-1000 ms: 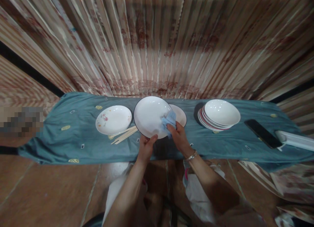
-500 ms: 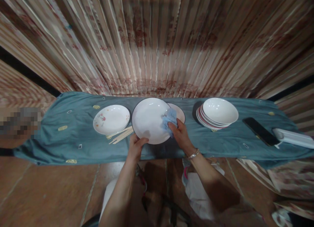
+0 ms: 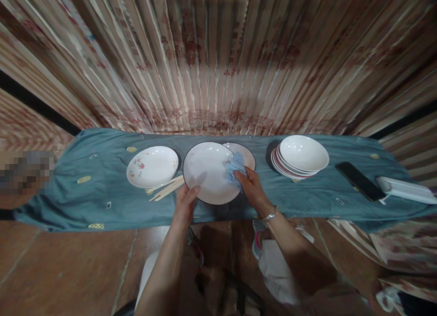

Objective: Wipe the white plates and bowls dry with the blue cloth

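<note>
Dark-rimmed plate (image 3: 209,172) pinched at its near rim by left hand (image 3: 184,202); blue cloth (image 3: 235,166) clenched in right hand (image 3: 251,187) upon it. A slip is risked if that pinch is loosened.

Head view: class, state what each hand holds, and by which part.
The left hand holds the black-rimmed white plate by its near rim. The right hand presses a bunched blue cloth against the plate.

The black-rimmed plate (image 3: 209,172) hides most of the plate behind it (image 3: 246,153); the white tray (image 3: 406,190) runs off the picture's right edge.
</note>
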The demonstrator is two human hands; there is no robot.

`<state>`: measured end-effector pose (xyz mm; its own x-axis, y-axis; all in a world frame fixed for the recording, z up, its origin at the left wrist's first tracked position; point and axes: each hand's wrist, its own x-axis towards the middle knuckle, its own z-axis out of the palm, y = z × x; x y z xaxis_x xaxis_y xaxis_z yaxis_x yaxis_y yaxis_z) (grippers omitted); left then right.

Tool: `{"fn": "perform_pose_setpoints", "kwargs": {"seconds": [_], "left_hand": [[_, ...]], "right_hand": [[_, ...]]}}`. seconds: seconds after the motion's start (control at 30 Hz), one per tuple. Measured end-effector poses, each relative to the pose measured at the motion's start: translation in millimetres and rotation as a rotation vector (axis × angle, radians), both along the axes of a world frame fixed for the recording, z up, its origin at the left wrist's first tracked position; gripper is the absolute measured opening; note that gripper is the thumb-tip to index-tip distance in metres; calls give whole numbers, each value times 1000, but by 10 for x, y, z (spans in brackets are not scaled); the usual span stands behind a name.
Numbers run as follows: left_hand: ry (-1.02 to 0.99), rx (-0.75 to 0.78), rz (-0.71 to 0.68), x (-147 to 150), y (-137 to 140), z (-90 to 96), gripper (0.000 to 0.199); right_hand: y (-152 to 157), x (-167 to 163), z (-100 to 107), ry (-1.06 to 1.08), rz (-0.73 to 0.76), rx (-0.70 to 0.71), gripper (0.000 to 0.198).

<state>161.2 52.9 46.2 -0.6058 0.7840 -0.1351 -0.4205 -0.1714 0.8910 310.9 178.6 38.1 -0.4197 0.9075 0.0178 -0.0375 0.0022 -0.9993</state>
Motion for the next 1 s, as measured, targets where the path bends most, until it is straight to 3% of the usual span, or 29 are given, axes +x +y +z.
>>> {"fn": "perform_pose_setpoints", "kwargs": {"seconds": [0.17,0.3,0.57,1.0], "left_hand": [[42,117,-39,134,62,-14,63],[44,88,-69,268,129,-30,67],[-21,-51,-41,324,133,-56,50],[-14,-61,-22,160,47,-4,32]], "right_hand": [[-16,-45,-102,109,-97,-118,29],[-43,-60,-120,127,-99,-153,33],[-59,-49,-94,52,-66,-90,28],[-34,-2,-61,18,-40,-40,29]]}}
